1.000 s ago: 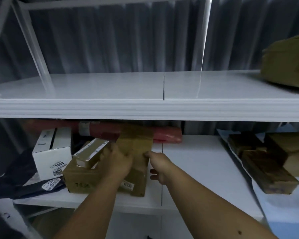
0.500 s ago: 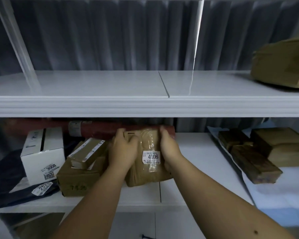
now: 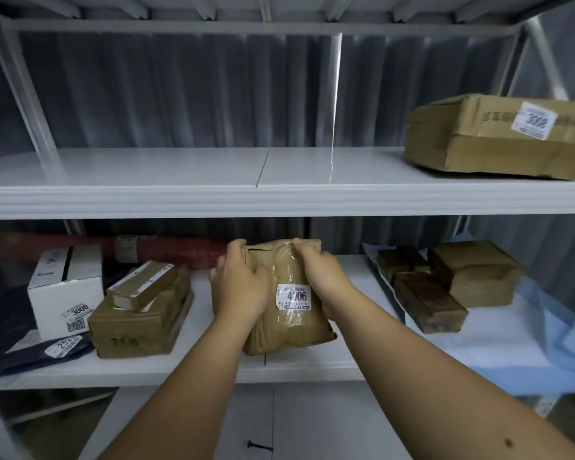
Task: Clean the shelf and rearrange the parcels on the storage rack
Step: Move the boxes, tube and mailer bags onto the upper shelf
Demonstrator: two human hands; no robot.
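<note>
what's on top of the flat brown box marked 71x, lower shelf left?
A smaller taped carton lies tilted on the flat brown box, leaning toward its back edge. Whatever sits beneath that carton on the lid is covered.

1. Left hand [image 3: 239, 287] reaches forward, fingers curled over the far top edge of the parcel [image 3: 287, 310].
2. Right hand [image 3: 322, 277] mirrors it, gripping the parcel's right side.

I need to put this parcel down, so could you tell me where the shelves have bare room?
The upper shelf is bare left of the dented 3008 carton. On the lower shelf, a strip lies between the 4006 parcel and the brown boxes. The left end, around the white box, is crowded.
</note>
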